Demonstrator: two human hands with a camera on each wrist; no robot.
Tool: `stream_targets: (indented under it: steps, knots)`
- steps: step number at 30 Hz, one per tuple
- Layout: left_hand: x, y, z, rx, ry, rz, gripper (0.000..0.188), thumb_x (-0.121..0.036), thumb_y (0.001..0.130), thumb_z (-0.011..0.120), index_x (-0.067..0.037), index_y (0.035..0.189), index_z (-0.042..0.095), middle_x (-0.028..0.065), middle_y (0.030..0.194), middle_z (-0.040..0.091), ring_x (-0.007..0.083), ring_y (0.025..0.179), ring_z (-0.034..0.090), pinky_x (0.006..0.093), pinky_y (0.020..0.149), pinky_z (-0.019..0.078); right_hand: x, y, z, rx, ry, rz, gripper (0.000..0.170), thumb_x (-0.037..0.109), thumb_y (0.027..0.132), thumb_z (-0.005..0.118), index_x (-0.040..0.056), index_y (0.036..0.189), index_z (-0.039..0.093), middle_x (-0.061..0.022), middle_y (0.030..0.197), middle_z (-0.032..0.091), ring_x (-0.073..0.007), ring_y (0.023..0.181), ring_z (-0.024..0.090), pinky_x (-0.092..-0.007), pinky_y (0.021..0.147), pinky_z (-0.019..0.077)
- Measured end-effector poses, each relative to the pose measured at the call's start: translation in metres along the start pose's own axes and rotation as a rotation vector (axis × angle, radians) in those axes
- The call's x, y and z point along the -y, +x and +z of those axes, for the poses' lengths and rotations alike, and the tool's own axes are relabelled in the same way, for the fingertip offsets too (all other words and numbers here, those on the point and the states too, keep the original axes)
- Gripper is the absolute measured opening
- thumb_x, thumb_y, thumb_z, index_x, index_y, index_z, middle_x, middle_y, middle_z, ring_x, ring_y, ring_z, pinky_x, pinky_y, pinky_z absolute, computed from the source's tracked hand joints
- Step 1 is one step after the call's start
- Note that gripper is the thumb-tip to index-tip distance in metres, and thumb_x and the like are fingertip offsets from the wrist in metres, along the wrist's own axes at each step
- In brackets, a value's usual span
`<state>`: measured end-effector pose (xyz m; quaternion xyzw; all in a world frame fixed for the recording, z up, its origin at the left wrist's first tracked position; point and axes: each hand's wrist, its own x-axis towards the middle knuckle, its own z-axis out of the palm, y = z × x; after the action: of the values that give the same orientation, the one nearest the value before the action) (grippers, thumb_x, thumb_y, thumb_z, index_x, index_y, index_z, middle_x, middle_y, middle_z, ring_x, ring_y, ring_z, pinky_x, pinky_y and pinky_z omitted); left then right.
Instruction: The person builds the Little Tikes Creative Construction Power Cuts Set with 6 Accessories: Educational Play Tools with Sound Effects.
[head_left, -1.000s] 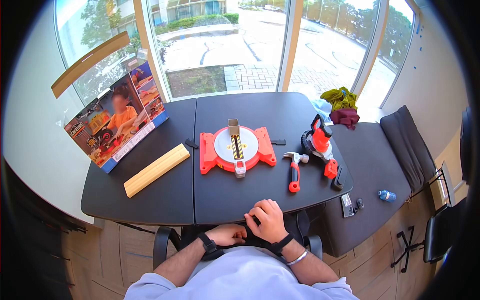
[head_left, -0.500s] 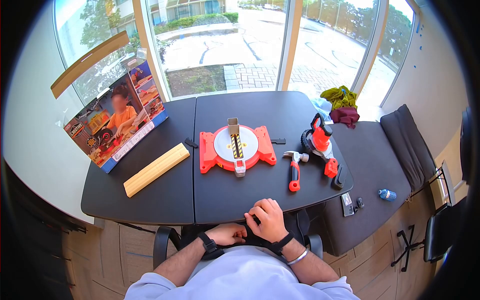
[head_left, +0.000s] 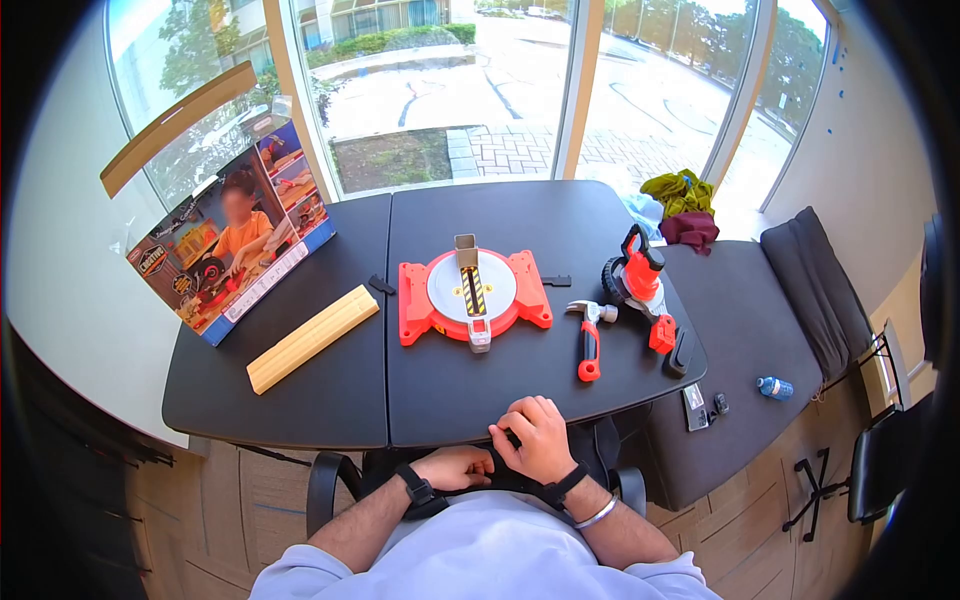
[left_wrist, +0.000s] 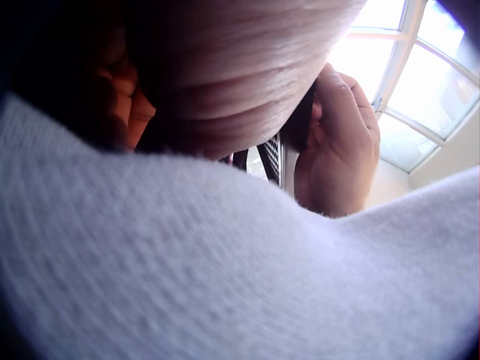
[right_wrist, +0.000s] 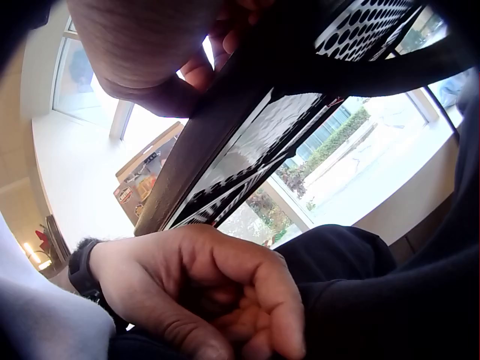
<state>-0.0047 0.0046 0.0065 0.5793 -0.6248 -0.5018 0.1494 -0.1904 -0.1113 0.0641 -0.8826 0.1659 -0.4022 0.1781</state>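
My left hand (head_left: 455, 467) lies in the lap below the table's front edge, its fingers loosely curled around nothing, as the right wrist view also shows. Resting at that front edge, my right hand (head_left: 538, 440) has bent, relaxed fingers and no object in it. Nearest ahead of it is a toy claw hammer (head_left: 590, 350) with a red and black handle. A red toy saw base (head_left: 412, 305) with a round grey turntable stands at mid-table. To the right is a red and black toy power saw (head_left: 643, 280). A light wood-coloured plank (head_left: 312, 340) lies at the left.
A large printed toy box (head_left: 235, 240) stands at the table's back left. Small dark pieces lie on both sides of the saw base. Right of the black table (head_left: 470, 400) is a dark padded bench (head_left: 740, 320) with a water bottle (head_left: 774, 390) and crumpled clothes (head_left: 685, 205).
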Motion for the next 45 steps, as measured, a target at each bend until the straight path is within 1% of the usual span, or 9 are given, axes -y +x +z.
stream_targets:
  steps: [12,18,20,22,28,31,38,44,45]
  knots:
    - [-0.002,-0.012,-0.001,-0.040,-0.012,0.062,0.030,-0.024,0.101,0.080,-0.002,0.120,0.074,0.0113,0.104,0.077,0.0218,0.093,0.073,0.0373,0.085,0.0588,0.002,0.004,-0.007,0.029,0.032,0.077,0.016,0.013,0.087,0.086,0.0107,0.086,0.070,-0.0063,0.092,0.064,-0.0295,0.084,0.063,-0.0427,0.077,0.0496]
    - [-0.054,-0.042,-0.021,-0.051,0.146,0.139,0.035,-0.024,0.097,0.082,-0.002,0.123,0.072,0.0155,0.110,0.077,0.0343,0.103,0.074,0.0436,0.093,0.0591,0.007,0.007,-0.017,0.094,0.062,0.129,0.018,0.015,0.087,0.087,0.0104,0.086,0.070,-0.0069,0.095,0.065,-0.0307,0.087,0.063,-0.0433,0.078,0.0498]
    - [-0.076,-0.052,-0.032,-0.121,0.134,0.284,0.034,-0.025,0.097,0.081,-0.002,0.118,0.069,0.0151,0.110,0.073,0.0368,0.105,0.071,0.0466,0.093,0.0578,0.008,0.005,-0.019,0.120,0.072,0.164,0.019,0.016,0.087,0.088,0.0103,0.087,0.070,-0.0071,0.096,0.065,-0.0307,0.089,0.062,-0.0429,0.080,0.0498]
    - [-0.090,-0.059,-0.042,-0.235,0.132,0.336,0.032,-0.021,0.094,0.086,-0.002,0.118,0.075,0.0134,0.107,0.075,0.0320,0.099,0.073,0.0416,0.088,0.0595,0.009,0.006,-0.022,0.129,0.094,0.161,0.020,0.018,0.087,0.090,0.0099,0.088,0.071,-0.0070,0.097,0.065,-0.0304,0.090,0.062,-0.0423,0.081,0.0496]
    - [-0.119,-0.079,-0.088,-0.545,0.216,0.310,0.032,-0.014,0.088,0.091,-0.001,0.114,0.077,0.0123,0.104,0.076,0.0294,0.093,0.074,0.0392,0.082,0.0608,0.011,0.017,-0.050,0.261,0.229,0.218,0.025,0.022,0.088,0.091,0.0067,0.094,0.073,-0.0081,0.100,0.069,-0.0319,0.095,0.066,-0.0432,0.086,0.0546]
    - [-0.115,-0.085,-0.107,-0.633,0.284,0.262,0.033,-0.015,0.088,0.092,-0.002,0.114,0.076,0.0123,0.106,0.076,0.0305,0.097,0.074,0.0401,0.084,0.0604,0.006,0.020,-0.071,0.249,0.273,0.272,0.028,0.020,0.086,0.094,0.0046,0.097,0.073,-0.0100,0.102,0.073,-0.0322,0.095,0.072,-0.0422,0.082,0.0599]
    - [-0.108,-0.079,-0.150,-0.778,0.339,0.168,0.030,-0.014,0.088,0.091,-0.003,0.112,0.076,0.0134,0.115,0.076,0.0330,0.103,0.074,0.0407,0.090,0.0599,-0.003,0.041,-0.123,0.118,0.155,0.376,0.031,0.020,0.080,0.097,0.0035,0.092,0.074,-0.0116,0.097,0.076,-0.0313,0.085,0.073,-0.0393,0.074,0.0587]
    - [-0.112,-0.052,-0.181,-0.901,0.394,0.211,0.029,-0.015,0.091,0.088,-0.003,0.114,0.075,0.0122,0.123,0.076,0.0333,0.112,0.072,0.0421,0.098,0.0579,-0.013,0.071,-0.129,0.044,0.197,0.305,0.046,0.022,0.082,0.097,0.0018,0.114,0.070,-0.0115,0.096,0.075,-0.0316,0.084,0.072,-0.0389,0.075,0.0581]
    - [-0.107,-0.047,-0.185,-0.886,0.395,0.191,0.034,-0.017,0.092,0.088,-0.003,0.119,0.074,0.0133,0.133,0.074,0.0343,0.119,0.071,0.0435,0.103,0.0563,-0.013,0.082,-0.124,0.071,0.162,0.279,0.048,0.022,0.082,0.097,0.0018,0.115,0.069,-0.0116,0.096,0.075,-0.0329,0.086,0.071,-0.0400,0.077,0.0580]
